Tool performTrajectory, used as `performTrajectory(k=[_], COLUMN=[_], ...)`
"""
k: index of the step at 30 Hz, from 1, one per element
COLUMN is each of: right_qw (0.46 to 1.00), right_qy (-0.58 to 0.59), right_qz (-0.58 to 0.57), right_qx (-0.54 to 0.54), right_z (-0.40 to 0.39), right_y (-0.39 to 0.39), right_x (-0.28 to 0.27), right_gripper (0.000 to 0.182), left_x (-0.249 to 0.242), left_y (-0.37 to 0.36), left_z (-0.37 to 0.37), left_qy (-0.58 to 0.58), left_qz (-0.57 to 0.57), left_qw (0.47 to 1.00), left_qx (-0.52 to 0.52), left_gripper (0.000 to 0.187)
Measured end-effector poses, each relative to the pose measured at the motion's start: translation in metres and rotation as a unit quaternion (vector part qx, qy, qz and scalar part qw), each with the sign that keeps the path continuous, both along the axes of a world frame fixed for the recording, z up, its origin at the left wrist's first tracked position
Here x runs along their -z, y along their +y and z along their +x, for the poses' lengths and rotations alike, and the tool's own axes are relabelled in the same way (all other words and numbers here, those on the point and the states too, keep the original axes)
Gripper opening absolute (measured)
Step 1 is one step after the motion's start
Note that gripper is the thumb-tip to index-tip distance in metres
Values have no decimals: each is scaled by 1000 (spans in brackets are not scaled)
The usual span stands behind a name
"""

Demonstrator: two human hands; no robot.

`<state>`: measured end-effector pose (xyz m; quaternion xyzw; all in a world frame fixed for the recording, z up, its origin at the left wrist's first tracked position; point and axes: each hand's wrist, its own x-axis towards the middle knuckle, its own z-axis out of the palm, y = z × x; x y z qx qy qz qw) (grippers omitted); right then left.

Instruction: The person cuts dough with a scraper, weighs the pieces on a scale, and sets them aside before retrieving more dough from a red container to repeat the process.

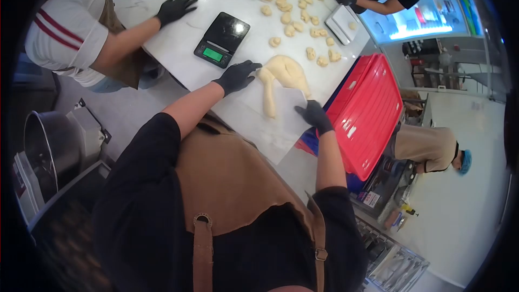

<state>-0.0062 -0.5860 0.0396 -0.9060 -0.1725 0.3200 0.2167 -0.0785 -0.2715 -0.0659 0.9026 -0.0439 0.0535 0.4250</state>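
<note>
A large piece of pale dough lies near the table's front edge, with a long thick strip hanging toward me over a translucent white sheet. My left hand, in a black glove, is closed at the sheet's upper left corner, beside the dough. My right hand, also gloved in black, grips the sheet's right edge with its fingers bent. The sheet spreads between both hands and droops past the table edge. Just beyond my left hand stands a black kitchen scale with a lit green display.
Many small dough pieces lie across the white table. A co-worker's gloved hand rests at the left; another person works at the far right by a white scale. A red crate lid borders my right side.
</note>
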Motion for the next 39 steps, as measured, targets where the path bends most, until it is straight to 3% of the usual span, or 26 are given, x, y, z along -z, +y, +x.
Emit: performTrajectory(k=[2,3,7,11,12,15,16,19,20,21,23,24,25,27,29,30,31,33,34,35,38,39], right_qw=[971,978,954,956,952,988,989,973,971,979,988,980,938,923,950,941,933,899,911,905,870,882], right_qy=[-152,-184,-266,-245,-268,-79,-77,-142,44,3,-138,-29,83,172,159,165,169,123,11,35,100,97], right_qz=[-143,-31,-52,-79,-37,-113,-112,-49,-14,-54,65,181,292,301,220,231,242,315,326,325,343,331], right_qx=[-116,-92,-126,-141,-141,-76,-64,-174,-233,-199,-1,84,167,170,155,182,205,277,250,272,339,321], right_z=[13,14,18,34,49,96,100,69,68,55,68,67,54,27,-24,-51,-71,-102,-107,-108,-102,-98], right_y=[15,27,92,123,124,138,138,146,149,155,114,96,75,31,9,2,3,22,31,39,49,39], right_x=[-45,-54,-31,-1,9,-2,3,17,27,4,32,4,-27,-27,-6,9,23,48,70,69,59,55], right_gripper=[32,26,22,21,24,37,42,49,59,67,57,51,45,39,42,40,39,37,36,37,40,40], left_x=[-1,2,6,-2,-2,4,4,-13,-12,-8,-6,-6,-5,-9,-26,-24,-36,-25,-15,-38,-24,-29], left_y=[2,2,2,7,9,8,9,13,14,15,15,14,15,17,16,20,25,38,45,48,61,57], left_z=[-2,-5,-2,-19,-23,-35,-37,-41,-42,-48,-46,-42,-39,-34,-22,-25,-28,-36,-43,-49,-53,-52], left_qy=[-29,-45,-88,-45,-65,-98,-101,-131,-149,-165,-165,-150,-134,-54,33,16,53,44,40,139,107,76], left_qz=[1,-7,-58,-112,-70,-5,14,85,116,147,135,141,149,173,178,159,151,84,45,20,24,44], left_qw=[999,999,993,991,994,994,995,986,976,963,963,963,962,964,963,974,974,984,988,984,988,989], left_qx=[-17,-25,-50,-64,-53,-37,-21,60,106,152,165,175,187,196,197,162,160,151,139,109,107,121], left_gripper=[42,42,43,47,50,60,63,73,75,78,69,66,64,68,76,90,91,88,85,81,76,74])
